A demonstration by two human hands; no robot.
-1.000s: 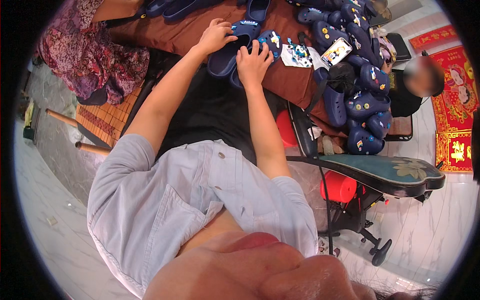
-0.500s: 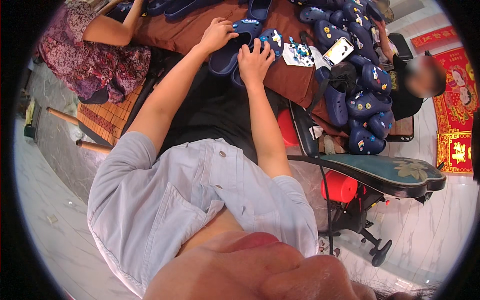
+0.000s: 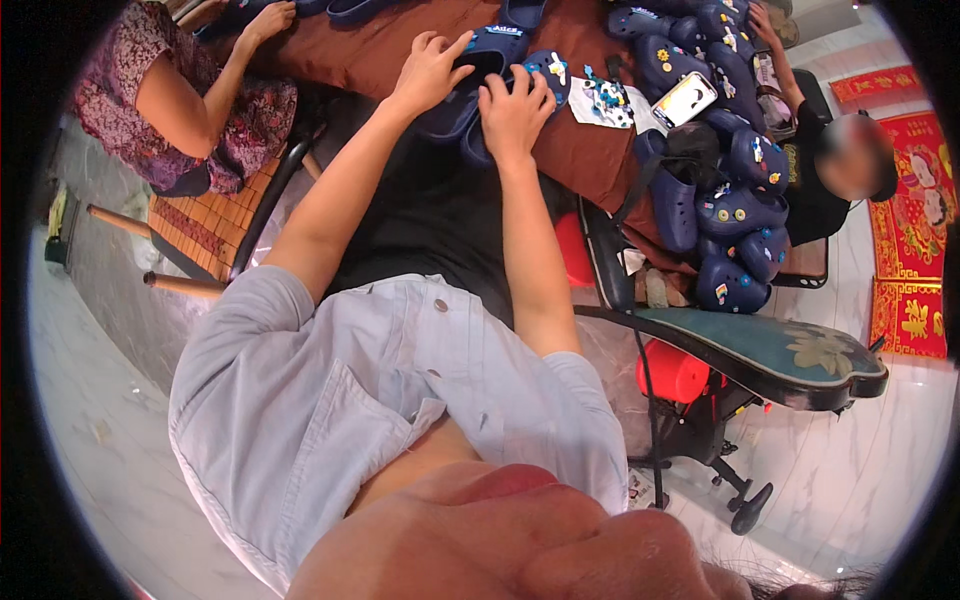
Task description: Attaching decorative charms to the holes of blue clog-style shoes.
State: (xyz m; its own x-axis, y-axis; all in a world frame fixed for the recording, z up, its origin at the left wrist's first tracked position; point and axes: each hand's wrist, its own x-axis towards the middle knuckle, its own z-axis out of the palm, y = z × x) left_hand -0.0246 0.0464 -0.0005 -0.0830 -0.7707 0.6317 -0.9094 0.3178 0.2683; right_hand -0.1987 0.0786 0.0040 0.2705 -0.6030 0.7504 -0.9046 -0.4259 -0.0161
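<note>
My left hand [image 3: 432, 72] has its fingers apart over the edge of a navy foam clog [image 3: 494, 45], which has a light-blue lettered charm at its toe. Beside it, my right hand [image 3: 516, 114] rests with spread fingers at a second navy clog [image 3: 549, 74] dotted with white and blue charms. Both hands hide parts of the clogs, so contact at the fingertips is hard to tell. Right of them, small blue, white and black shoe charms [image 3: 606, 102] lie on white paper.
A brown cloth [image 3: 380, 45] covers the table. A lit phone [image 3: 686, 101] and a heap of decorated navy clogs [image 3: 740, 210] occupy its right side. Co-workers sit at left and right. A green-backed chair [image 3: 780, 350] and a red stool [image 3: 672, 371] stand at right.
My left hand has shifted slightly, its thumb and index finger spreading near the clog's toe. My right hand has moved slightly right. The left co-worker's hand is farther into view.
</note>
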